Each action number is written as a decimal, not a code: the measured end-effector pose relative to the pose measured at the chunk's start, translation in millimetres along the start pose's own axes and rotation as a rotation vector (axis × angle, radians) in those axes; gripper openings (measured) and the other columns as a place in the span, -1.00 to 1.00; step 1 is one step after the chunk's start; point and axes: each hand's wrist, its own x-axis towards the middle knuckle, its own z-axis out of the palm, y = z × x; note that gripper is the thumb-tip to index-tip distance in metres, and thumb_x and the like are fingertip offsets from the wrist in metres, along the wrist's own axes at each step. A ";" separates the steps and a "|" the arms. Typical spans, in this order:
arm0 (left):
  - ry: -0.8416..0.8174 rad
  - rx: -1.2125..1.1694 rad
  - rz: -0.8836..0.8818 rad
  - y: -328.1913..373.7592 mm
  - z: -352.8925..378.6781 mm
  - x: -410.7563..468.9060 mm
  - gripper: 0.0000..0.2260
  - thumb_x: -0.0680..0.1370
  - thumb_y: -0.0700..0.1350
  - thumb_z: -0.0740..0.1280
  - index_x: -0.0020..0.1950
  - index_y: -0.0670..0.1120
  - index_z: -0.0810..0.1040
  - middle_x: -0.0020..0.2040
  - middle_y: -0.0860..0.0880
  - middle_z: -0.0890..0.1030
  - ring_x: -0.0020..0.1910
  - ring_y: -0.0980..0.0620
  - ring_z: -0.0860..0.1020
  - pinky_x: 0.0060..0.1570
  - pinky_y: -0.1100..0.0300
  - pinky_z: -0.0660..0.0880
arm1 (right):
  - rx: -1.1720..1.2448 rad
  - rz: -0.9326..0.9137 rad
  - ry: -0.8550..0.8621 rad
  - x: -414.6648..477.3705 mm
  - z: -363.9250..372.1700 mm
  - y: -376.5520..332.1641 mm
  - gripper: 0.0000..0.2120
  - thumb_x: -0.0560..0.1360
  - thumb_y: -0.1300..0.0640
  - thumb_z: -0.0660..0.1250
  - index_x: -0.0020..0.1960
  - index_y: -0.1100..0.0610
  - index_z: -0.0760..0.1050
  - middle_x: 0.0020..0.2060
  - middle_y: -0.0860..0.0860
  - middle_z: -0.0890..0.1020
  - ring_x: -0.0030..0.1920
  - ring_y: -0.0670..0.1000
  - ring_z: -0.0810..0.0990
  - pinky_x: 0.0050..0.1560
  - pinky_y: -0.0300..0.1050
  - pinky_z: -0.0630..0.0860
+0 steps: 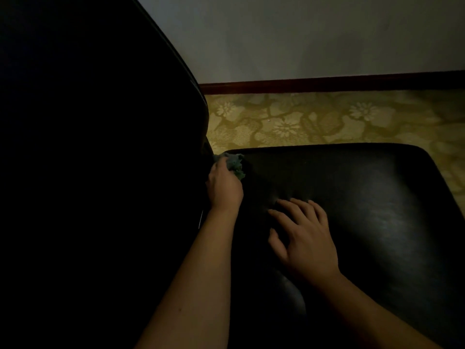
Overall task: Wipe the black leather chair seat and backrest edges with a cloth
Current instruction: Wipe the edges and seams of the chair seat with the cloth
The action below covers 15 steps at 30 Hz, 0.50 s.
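The black leather seat [364, 210] fills the right and lower part of the head view. The tall black backrest [100, 147] takes up the left side. My left hand [224, 187] grips a bunched blue-green cloth [235, 163] at the far corner of the seat, right where seat and backrest meet. My right hand [304, 238] lies flat on the seat with its fingers spread, a little nearer to me than the left hand. Most of the cloth is hidden under my left hand's fingers.
A yellow carpet with a flower pattern [327, 119] lies beyond the seat. A dark red skirting board [327, 83] runs along the foot of a pale wall [302, 34]. The room is dim.
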 end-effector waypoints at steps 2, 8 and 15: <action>0.023 0.003 0.007 -7.7 0.1 -9.5 -0.61 0.65 -0.24 0.17 0.48 -0.05 0.39 0.42 -0.09 0.45 0.38 -0.09 0.44 0.30 0.04 0.42 | 0.005 -0.001 -0.004 -1.2 -0.5 -0.4 -0.58 0.50 -0.18 0.12 0.25 -0.09 0.54 0.28 -0.04 0.54 0.35 0.04 0.42 0.41 0.12 0.18; 0.001 0.022 -0.022 -1.8 -0.7 1.6 -0.60 0.61 -0.29 0.21 0.44 -0.07 0.44 0.37 -0.12 0.50 0.35 -0.12 0.46 0.29 0.05 0.42 | 0.006 -0.019 -0.006 0.0 -0.4 0.4 -0.58 0.50 -0.20 0.14 0.26 -0.10 0.52 0.30 -0.05 0.53 0.36 0.03 0.40 0.42 0.11 0.16; -0.047 -0.027 -0.029 8.3 -2.3 23.7 -0.61 0.62 -0.29 0.18 0.42 -0.05 0.47 0.35 -0.14 0.51 0.33 -0.14 0.47 0.28 0.05 0.44 | 0.019 -0.014 0.000 -1.1 -0.1 1.1 -0.58 0.49 -0.23 0.18 0.26 -0.10 0.52 0.30 -0.05 0.52 0.36 0.04 0.39 0.43 0.10 0.16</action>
